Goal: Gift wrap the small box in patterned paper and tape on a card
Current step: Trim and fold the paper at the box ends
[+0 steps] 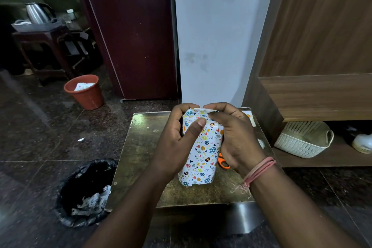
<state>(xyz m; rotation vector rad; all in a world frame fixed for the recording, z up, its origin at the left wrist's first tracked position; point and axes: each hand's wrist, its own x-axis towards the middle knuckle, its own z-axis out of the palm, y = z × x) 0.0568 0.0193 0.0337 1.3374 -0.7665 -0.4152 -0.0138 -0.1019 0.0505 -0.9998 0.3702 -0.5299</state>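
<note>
The small box, wrapped in white paper patterned with coloured eggs and hearts, stands on end on the low gold-topped table. My left hand grips its left side, thumb pressed across the front near the top. My right hand grips the right side, its fingers curled over the top end where a white paper flap sticks up. A card lies partly hidden behind my right hand at the table's far right.
Orange-handled scissors peek out under my right wrist. A tape roll sits at the table's right edge. A black-lined bin with paper scraps stands left of the table, an orange bucket farther back, a white basket on the right shelf.
</note>
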